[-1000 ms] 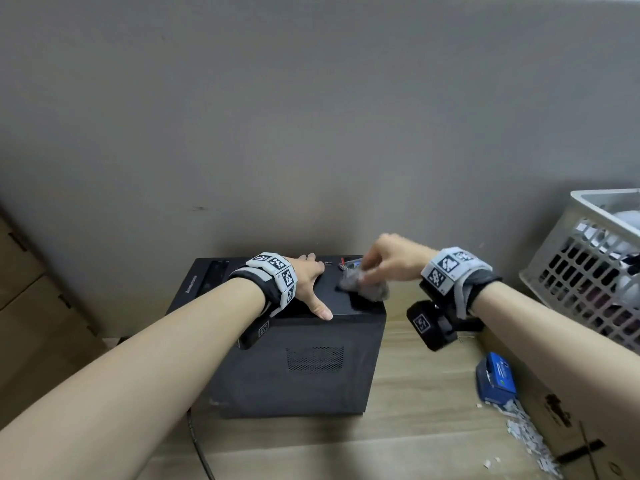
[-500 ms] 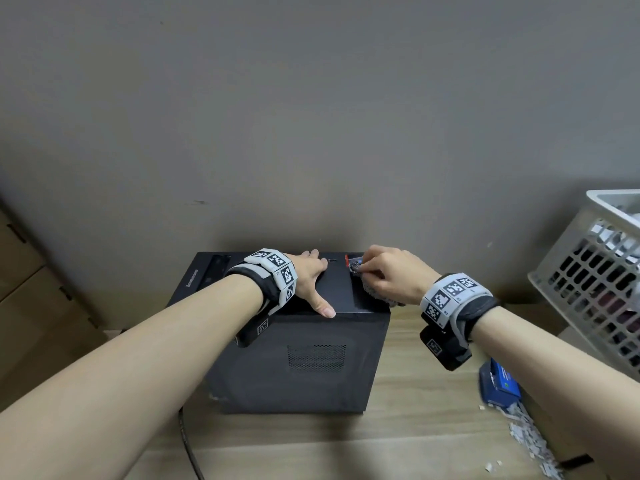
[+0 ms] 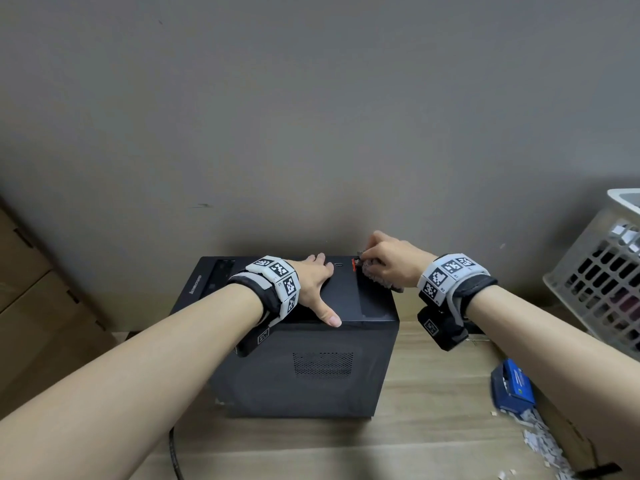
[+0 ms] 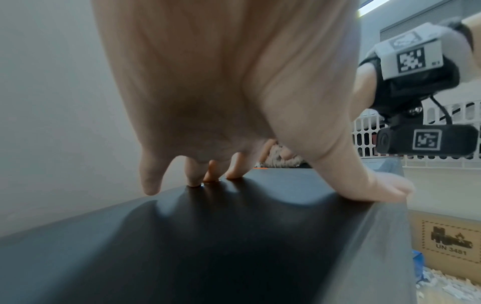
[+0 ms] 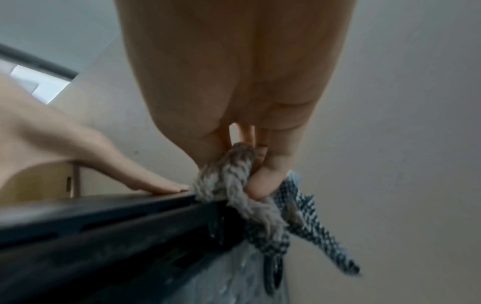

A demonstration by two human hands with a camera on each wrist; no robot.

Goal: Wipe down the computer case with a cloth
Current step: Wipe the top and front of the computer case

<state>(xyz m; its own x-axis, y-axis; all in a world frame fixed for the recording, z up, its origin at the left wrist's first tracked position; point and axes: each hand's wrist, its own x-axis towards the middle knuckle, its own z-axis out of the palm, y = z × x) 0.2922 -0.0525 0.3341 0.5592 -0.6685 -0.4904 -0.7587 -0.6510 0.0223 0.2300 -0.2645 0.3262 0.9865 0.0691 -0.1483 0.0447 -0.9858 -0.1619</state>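
The left hand [image 3: 313,289] lies flat, fingers spread, steadying the heavy, rigid computer case [image 3: 301,362] on the wooden surface [image 3: 426,403], while the right hand [image 3: 391,261] bunches the soft, limp cloth [image 3: 372,273] at its far top corner, likeliest best gripped wadded.

Bare forearms, no sleeves. Left wristband [image 3: 275,284] and right wristband [image 3: 450,278]: grey-white blocks with black square-code markers over black straps; black marker-tagged camera [image 3: 441,329] slung under each wrist.
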